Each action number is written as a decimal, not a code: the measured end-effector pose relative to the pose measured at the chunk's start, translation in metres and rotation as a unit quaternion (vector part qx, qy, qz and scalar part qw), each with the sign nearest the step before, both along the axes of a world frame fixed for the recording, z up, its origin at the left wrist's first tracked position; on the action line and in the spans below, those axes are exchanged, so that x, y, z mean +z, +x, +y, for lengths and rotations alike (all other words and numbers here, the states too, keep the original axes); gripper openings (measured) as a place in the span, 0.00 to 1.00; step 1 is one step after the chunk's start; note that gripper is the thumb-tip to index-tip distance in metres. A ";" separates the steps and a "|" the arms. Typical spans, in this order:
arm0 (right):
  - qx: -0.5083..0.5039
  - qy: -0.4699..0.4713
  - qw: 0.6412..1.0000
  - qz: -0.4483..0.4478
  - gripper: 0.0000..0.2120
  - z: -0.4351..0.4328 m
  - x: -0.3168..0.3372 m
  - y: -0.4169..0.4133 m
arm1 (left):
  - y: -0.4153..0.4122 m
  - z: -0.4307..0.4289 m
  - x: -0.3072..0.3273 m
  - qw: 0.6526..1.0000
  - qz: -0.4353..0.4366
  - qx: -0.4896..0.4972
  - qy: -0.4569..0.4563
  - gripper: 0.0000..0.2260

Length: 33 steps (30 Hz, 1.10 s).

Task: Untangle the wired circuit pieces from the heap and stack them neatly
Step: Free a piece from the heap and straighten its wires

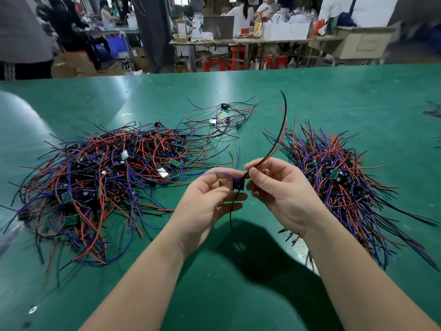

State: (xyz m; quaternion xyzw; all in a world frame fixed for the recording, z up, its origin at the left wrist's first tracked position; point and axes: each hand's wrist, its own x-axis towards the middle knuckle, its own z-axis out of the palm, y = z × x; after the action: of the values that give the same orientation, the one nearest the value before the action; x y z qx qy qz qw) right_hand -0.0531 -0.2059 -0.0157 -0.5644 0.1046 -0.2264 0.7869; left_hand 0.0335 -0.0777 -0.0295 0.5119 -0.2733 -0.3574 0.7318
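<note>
Above the green table, between both hands, is one wired circuit piece [238, 185]. My left hand [210, 199] holds its small dark board, with a blurred blue wire over the fingers and a black wire hanging down. My right hand [274, 185] pinches its red and black wires [281, 132], which arch up and away. A big tangled heap [102, 177] of red, blue and black wired pieces lies to the left. A combed stack [338, 177] of pieces lies to the right, wires fanning outward.
A small loose cluster [226, 118] of wired pieces lies farther back in the middle. The green table [238, 295] runs to a far edge, beyond which stand workbenches, boxes, red stools and several people. Something pale and blurred sits at the left edge [14, 120].
</note>
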 end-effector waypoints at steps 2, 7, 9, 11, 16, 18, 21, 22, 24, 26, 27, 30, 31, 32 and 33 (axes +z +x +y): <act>-0.003 -0.024 1.000 -0.005 0.04 0.000 -0.001 0.000 | 0.002 -0.001 0.000 1.000 0.006 0.003 -0.002 0.16; 0.009 -0.079 0.997 -0.021 0.05 0.003 -0.005 0.001 | -0.002 -0.004 -0.005 0.998 -0.024 0.057 0.004 0.13; 0.003 -0.085 0.996 -0.013 0.05 0.004 -0.007 0.003 | -0.003 -0.005 -0.007 0.994 -0.071 0.080 0.017 0.15; -0.020 -0.075 0.997 0.004 0.05 0.004 -0.009 0.005 | -0.004 -0.004 -0.009 0.991 -0.100 0.083 0.030 0.16; -0.056 0.007 0.998 0.033 0.05 -0.001 -0.009 0.007 | -0.006 -0.003 -0.007 0.995 -0.082 0.049 0.028 0.18; -0.048 0.039 0.998 0.033 0.05 -0.001 -0.008 0.006 | -0.009 -0.004 -0.004 0.997 -0.063 0.043 0.029 0.19; -0.050 0.047 0.996 0.048 0.05 0.001 -0.007 0.006 | -0.010 -0.004 -0.001 0.996 -0.053 0.063 0.038 0.15; -0.053 0.048 0.996 0.055 0.04 0.002 -0.007 0.006 | -0.009 -0.004 -0.001 0.995 -0.051 0.068 0.043 0.12; -0.061 0.060 0.994 0.061 0.01 0.002 -0.005 0.007 | -0.007 -0.003 -0.002 0.995 -0.045 0.062 0.058 0.08; -0.079 0.090 0.992 0.042 0.01 -0.003 -0.001 0.005 | -0.007 -0.003 -0.004 0.996 -0.033 0.039 0.076 0.09; -0.095 0.107 0.989 0.029 0.01 -0.007 0.002 0.003 | -0.007 -0.002 -0.004 0.996 -0.024 0.020 0.089 0.09; -0.162 0.145 0.976 -0.008 0.04 -0.025 0.011 -0.006 | -0.010 -0.002 -0.006 0.991 -0.019 -0.033 0.126 0.06; -0.180 0.149 0.972 -0.018 0.05 -0.031 0.013 -0.010 | -0.010 -0.002 -0.006 0.989 -0.022 -0.049 0.135 0.05; -0.195 0.150 0.969 -0.025 0.05 -0.035 0.015 -0.013 | -0.011 -0.001 -0.005 0.988 -0.025 -0.064 0.142 0.06; -0.206 0.149 0.967 -0.026 0.06 -0.038 0.016 -0.016 | -0.012 0.000 -0.005 0.986 -0.028 -0.079 0.146 0.07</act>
State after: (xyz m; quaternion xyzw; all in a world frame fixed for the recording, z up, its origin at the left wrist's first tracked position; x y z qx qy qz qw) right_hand -0.0690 -0.2434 0.0002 -0.4010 0.2303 -0.3804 0.8009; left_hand 0.0219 -0.0780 -0.0341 0.6002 -0.2780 -0.4355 0.6106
